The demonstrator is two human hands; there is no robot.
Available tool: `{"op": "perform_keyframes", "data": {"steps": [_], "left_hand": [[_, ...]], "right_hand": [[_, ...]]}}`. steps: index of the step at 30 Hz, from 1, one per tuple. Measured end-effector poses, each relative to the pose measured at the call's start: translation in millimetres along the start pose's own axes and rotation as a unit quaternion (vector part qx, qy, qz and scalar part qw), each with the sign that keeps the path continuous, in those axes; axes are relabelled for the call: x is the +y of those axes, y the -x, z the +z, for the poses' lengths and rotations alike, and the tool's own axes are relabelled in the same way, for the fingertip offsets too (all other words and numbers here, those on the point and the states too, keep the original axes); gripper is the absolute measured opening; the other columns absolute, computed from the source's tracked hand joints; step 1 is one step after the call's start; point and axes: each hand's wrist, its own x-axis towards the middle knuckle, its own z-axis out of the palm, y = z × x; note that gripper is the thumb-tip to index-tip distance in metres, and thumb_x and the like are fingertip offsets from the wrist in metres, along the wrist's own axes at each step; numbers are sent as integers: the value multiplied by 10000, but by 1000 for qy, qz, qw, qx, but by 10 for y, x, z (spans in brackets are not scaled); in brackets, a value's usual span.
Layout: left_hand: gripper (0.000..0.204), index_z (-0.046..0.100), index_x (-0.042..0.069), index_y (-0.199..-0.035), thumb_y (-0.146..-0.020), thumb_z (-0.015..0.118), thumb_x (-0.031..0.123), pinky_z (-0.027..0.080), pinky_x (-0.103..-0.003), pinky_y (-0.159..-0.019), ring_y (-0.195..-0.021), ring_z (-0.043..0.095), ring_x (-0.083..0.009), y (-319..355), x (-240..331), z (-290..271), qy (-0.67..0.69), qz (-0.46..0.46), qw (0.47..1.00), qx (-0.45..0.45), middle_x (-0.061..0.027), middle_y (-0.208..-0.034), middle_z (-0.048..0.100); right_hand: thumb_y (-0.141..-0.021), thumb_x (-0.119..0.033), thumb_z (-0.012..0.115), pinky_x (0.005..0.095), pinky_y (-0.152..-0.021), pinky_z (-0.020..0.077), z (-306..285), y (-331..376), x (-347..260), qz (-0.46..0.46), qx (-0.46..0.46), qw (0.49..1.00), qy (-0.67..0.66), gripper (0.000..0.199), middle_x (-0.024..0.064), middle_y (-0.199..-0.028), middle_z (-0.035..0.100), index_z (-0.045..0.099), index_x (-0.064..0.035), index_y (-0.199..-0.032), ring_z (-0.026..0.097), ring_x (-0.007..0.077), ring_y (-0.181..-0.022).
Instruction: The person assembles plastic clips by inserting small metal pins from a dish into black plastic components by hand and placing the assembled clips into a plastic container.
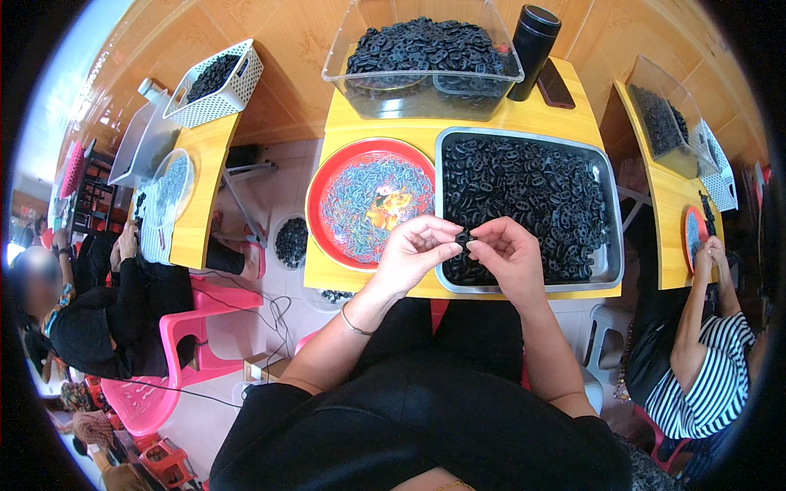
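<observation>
My left hand (412, 252) and my right hand (511, 255) meet above the near edge of the yellow table (393, 288). Between them is a small black plastic piece (465, 239), pinched by the thumb and forefinger of each hand. The lower right rim of a round red tray (318, 219) lies close to my left hand; small slim bluish-silver pieces are spread over its flowered bottom. Beside it, partly covered by my right hand, a rectangular metal tray (612, 245) holds many black oval pieces with holes.
Behind the trays stands a clear plastic box (409, 108) heaped with black pieces. A black flask (534, 51) and a dark flat phone-like object (557, 85) are beside it. Tubs of black pieces sit on the floor to the left. Other people work at side tables; a pink chair (209, 323) is left.
</observation>
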Motion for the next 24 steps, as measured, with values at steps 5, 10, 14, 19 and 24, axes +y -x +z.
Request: {"op": "perform_keyframes", "data": {"steps": [5, 10, 14, 19, 24], "left_hand": [[215, 571, 0, -978, -773, 601, -55, 472, -199, -714, -778, 589, -78, 8, 0, 3, 1, -7, 1000, -1, -51, -852, 622], [210, 573, -1, -974, -773, 601, -55, 475, -202, -724, -789, 591, -80, 4, 17, 7, 1, -7, 1000, -11, -57, -860, 624], [204, 573, -2, -969, -774, 599, -57, 476, -203, -724, -790, 592, -82, 28, 29, 21, 1, -3, 1000, -12, -57, -860, 625], [206, 584, 8, -958, -761, 620, -40, 467, -200, -712, -783, 584, -77, 30, 29, 14, -1, -8, 1000, -6, -49, -857, 626], [199, 588, 8, -952, -761, 621, -38, 468, -202, -712, -781, 585, -80, 45, 47, 26, 5, -9, 1000, -5, -52, -863, 625]], "right_hand": [[-763, -4, 628, 179, -611, 457, -26, 6, -8, 4, -11, 1000, 14, 138, 26, -776, 611, 573, -10, -890, 572, 57, -683], [-764, -10, 631, 182, -599, 458, -18, 1, -23, 24, -1, 999, -22, 128, 29, -776, 616, 576, -15, -879, 570, 58, -672], [-765, -10, 631, 182, -602, 461, -19, 19, -34, 19, -6, 1000, -13, 122, 32, -779, 617, 574, -14, -873, 571, 60, -670], [-759, -3, 636, 187, -603, 463, -30, 9, -39, 22, -20, 999, -21, 121, 39, -770, 614, 569, -7, -860, 573, 65, -667], [-755, 3, 637, 190, -603, 464, -21, 21, -43, 26, -17, 999, -25, 120, 41, -767, 613, 568, -6, -853, 573, 68, -662]]}}
